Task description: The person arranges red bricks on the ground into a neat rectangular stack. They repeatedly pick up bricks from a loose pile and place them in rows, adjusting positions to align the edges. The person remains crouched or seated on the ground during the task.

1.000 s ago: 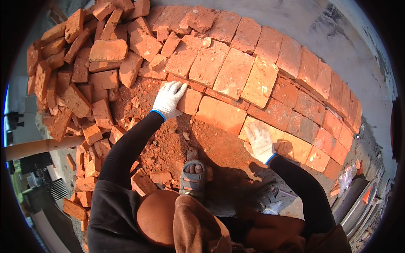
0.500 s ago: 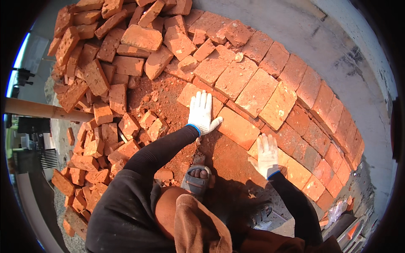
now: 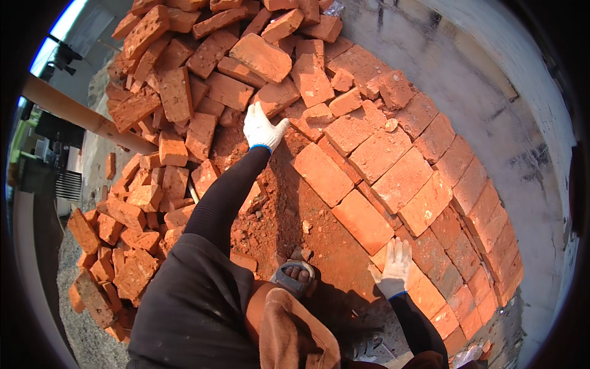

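left grip (image 3: 264, 130) spread just beside a loose brick (image 3: 276, 96), upper middle of frame, can't tell if touching; right grip (image 3: 394, 270) fingers-out on the laid row (image 3: 364, 222), lower right – brick should be heavyish, stiff, gritty, chippy at corners – i'd grab its long sides

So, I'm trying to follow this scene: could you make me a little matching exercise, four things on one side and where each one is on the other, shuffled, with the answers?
Things:
1. White-gloved left hand
2. White-gloved right hand
3. Tan pole
4. Grey sandal

Places:
A. Worn on a foot, at the bottom middle of the view
B. At the edge of the loose brick pile
C. Slanting in from the view's left side
D. Over the row of laid bricks

Right pairs: 1-B, 2-D, 3-C, 4-A.
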Motion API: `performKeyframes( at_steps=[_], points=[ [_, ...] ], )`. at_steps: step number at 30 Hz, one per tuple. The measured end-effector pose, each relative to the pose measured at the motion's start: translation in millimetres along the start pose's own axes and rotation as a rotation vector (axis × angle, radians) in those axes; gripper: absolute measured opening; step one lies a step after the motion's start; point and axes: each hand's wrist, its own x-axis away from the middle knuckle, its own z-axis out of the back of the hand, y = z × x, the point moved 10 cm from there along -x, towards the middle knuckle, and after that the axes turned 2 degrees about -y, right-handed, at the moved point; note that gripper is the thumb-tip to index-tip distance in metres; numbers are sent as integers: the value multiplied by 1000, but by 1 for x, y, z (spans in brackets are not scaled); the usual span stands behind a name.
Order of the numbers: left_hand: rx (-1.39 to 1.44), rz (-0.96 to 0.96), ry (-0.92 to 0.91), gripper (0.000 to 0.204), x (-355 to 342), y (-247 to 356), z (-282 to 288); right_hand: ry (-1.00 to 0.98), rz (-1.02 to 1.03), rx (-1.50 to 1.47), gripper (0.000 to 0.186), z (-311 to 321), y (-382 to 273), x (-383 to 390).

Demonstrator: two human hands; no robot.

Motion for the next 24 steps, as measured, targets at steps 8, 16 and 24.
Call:
performKeyframes(
  at_steps=[8, 16, 24],
  points=[
    [1274, 675, -195, 102, -176, -43, -76, -93, -52, 22, 107, 9, -1, -9],
    [1142, 482, -180, 51, -182, -32, -51, -97, -53, 26, 93, 21, 1, -7],
    [483, -23, -249, 41, -47, 28, 101, -173, -148, -134, 105, 48, 2, -7]
  ],
)
